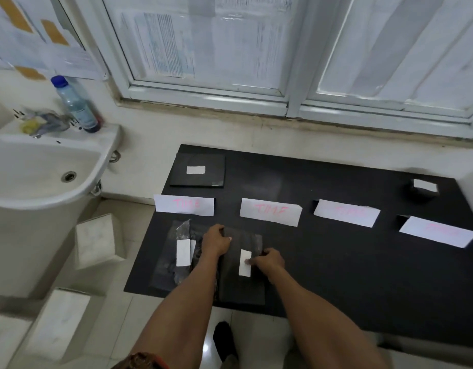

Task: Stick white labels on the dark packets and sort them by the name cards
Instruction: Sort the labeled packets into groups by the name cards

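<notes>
A dark packet (243,283) lies at the black table's near edge with a white label (245,263) on it. My right hand (268,261) presses a fingertip on that label. My left hand (216,239) grips the packet's top left edge with curled fingers. To the left lies a pile of dark packets (167,262) with a white label (183,252) on top. Another labelled dark packet (198,170) lies at the far left, behind the first name card (184,205). More name cards (270,211) (346,212) (438,231) stand in a row to the right.
A small dark holder with white labels (423,188) sits at the table's far right. The black table (350,262) stands under a window. A white sink (43,169) with a bottle (76,105) is at the left. White boxes (96,241) lie on the floor.
</notes>
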Tool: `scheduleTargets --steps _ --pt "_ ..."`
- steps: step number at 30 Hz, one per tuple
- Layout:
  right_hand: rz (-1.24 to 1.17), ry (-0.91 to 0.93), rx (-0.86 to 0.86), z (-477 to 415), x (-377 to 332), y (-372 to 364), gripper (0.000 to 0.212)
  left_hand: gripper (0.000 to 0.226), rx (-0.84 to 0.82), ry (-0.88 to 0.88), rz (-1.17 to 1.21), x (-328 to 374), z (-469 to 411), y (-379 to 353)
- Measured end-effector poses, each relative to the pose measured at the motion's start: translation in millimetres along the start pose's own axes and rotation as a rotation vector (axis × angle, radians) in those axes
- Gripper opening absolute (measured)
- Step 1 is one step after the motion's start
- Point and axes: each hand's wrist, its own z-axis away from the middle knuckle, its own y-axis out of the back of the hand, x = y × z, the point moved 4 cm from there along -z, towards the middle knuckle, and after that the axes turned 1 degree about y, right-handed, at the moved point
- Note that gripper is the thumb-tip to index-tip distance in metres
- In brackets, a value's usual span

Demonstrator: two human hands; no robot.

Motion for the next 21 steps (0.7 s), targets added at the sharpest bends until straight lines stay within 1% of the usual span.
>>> scheduleTargets --steps 2,5,8,11,13,15,16,18,19,21 --pt "-0.021 0.062 0.006 2.9 -3.7 0.7 0.069 0.040 0.061 0.005 0.035 1.2 -1.0 6.5" --pt "-0.057 0.207 0.034 8.7 -18.8 8.3 0.064 0.037 0.116 0.038 0.195 7.0 -2.5 17.0" --pt "-0.103 0.284 0.059 15.5 -32.4 21.9 0.068 0.031 0.093 0.061 0.498 16.0 -3.4 24.9" --pt "-0.092 0.283 0.055 19.5 -36.1 36.3 0.075 0.029 0.093 0.114 0.807 26.5 0.9 34.5" --pt "-0.119 0.274 0.092 23.3 -36.7 48.1 0.079 0.029 0.042 0.142 0.944 32.7 4.6 38.7" --pt "-0.164 0.269 0.173 26.7 -40.2 62.3 0.078 0.033 -0.054 0.143 0.944 40.8 8.0 43.1" --pt "-0.171 0.279 0.206 29.2 -43.6 69.6 0.077 0.037 -0.106 0.125 0.897 45.4 9.9 46.8" --pt "-0.181 0.314 0.260 35.6 -52.5 85.2 0.073 0.045 -0.169 0.038 0.667 57.7 14.2 55.6" --pt "-0.184 0.333 0.290 36.8 -56.4 92.3 0.072 0.045 -0.185 -0.007 0.533 63.4 15.5 58.4" --pt "-0.162 0.380 0.350 41.0 -66.2 107.0 0.073 0.032 -0.202 -0.062 0.362 74.7 20.1 61.5"
